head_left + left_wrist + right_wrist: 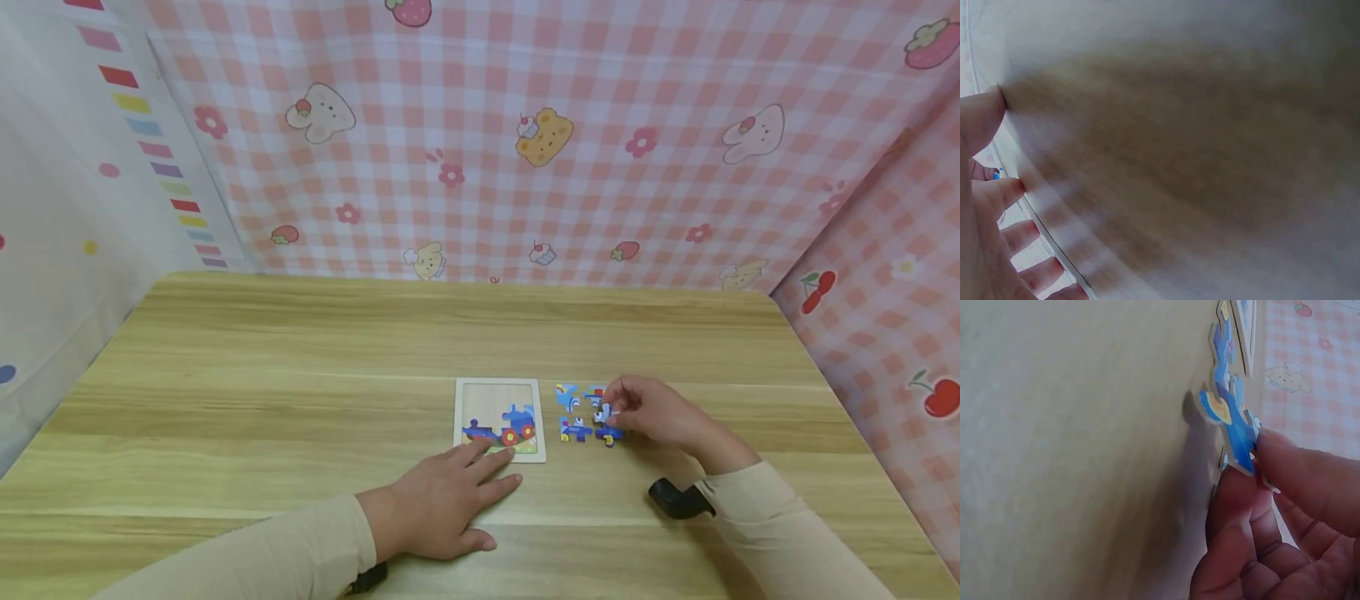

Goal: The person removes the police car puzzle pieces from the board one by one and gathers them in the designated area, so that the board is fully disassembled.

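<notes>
Up close, we pinch one blue cardboard puzzle piece [1230, 428] between the thumb and fingertips [1300, 469] of our right hand [654, 414], lifting it just off the pale wooden table [262, 375] near its front right edge. Roughly four more loose blue pieces [574, 428] lie beside it, though the hand hides some. One white-framed square puzzle tray [498, 418], partly filled with a blue train picture, sits just left of them. Our left hand [442, 504] rests flat, fingers straight, touching the tray's near edge. No readable writing shows anywhere. Our left wrist view is blurred.
</notes>
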Motion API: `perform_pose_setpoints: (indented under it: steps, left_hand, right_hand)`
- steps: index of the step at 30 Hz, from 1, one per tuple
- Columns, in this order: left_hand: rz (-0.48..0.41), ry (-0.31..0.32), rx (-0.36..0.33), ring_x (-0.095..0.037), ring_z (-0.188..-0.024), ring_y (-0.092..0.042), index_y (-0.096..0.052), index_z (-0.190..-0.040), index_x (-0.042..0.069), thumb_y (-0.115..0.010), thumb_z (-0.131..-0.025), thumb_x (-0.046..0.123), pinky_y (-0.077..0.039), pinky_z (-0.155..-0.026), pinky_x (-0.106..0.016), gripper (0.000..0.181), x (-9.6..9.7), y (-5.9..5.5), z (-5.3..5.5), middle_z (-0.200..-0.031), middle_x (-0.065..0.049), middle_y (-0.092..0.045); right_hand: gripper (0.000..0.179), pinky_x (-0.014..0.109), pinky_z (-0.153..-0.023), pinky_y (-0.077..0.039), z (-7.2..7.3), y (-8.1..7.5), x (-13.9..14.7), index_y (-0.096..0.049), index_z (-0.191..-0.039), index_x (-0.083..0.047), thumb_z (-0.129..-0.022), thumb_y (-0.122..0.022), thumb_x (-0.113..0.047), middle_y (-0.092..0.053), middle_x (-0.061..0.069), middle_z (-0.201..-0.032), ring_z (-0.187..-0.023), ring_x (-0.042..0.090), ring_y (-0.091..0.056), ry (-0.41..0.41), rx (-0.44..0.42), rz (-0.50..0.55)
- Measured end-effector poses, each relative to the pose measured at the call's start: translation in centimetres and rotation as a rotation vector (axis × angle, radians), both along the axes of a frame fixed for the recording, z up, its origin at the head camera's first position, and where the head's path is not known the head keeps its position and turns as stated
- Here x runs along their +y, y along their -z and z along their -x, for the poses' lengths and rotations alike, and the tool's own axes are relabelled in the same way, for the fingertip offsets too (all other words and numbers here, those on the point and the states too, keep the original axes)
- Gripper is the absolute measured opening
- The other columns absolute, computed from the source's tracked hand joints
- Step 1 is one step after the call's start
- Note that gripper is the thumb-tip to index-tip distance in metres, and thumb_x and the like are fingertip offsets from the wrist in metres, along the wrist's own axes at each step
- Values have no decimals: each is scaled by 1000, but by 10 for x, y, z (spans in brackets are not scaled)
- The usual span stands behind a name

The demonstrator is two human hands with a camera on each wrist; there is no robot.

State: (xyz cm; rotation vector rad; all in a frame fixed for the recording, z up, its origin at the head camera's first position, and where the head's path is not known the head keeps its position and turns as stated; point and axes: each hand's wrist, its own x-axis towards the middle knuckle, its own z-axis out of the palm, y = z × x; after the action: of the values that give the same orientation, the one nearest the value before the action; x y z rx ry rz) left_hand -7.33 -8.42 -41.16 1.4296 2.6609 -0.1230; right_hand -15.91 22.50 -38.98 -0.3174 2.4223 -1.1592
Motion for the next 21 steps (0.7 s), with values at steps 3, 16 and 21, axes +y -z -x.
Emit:
perform_pose_setpoints:
  steps: [3, 16, 21]
  left_hand:
    - [2, 0, 2, -30, -140, -32, -38, -150, 21, -42, -95, 59, -31, -112, -36, 67, 0, 0, 0, -154, -7, -34]
    - [4, -8, -19, -30, -140, -31, -37, -150, 22, -43, -95, 59, -31, -112, -37, 66, 0, -2, 0, -154, -7, -33]
    - [4, -9, -25, -30, -140, -31, -37, -150, 22, -43, -95, 59, -32, -112, -37, 66, 0, -3, 0, -155, -7, -33]
  right_hand:
    - [15, 25, -57, -44, 0, 2, 1, -58, -100, 4, -88, -66, -1, -53, 4, -81, -70, 17, -48, -6, -5, 6]
    - [16, 23, -60, -41, -4, 5, -3, -62, -93, 3, -82, -73, -2, -55, 3, -79, -72, 16, -49, 1, 95, -76]
    - [17, 23, -61, -41, -5, 4, -6, -63, -91, 2, -80, -74, -3, -55, 2, -77, -72, 15, -49, 5, 125, -99]
